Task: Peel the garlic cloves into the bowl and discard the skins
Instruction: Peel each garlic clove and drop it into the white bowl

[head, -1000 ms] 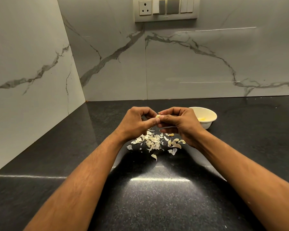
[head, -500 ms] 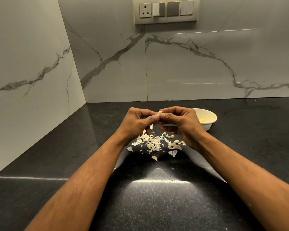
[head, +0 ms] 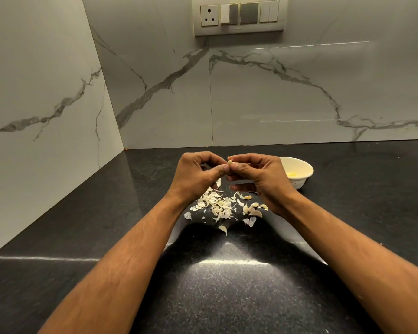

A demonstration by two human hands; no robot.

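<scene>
Pinching one garlic clove [head: 230, 162] between them, left hand [head: 195, 175] and right hand [head: 256, 175] fingers curl above the skins [head: 215, 203]

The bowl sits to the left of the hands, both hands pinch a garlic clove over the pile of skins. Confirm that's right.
Not quite: in the head view the bowl sits to the right of the hands, behind the right hand. The rest holds: the left hand and right hand pinch a garlic clove above the pile of skins.
</scene>
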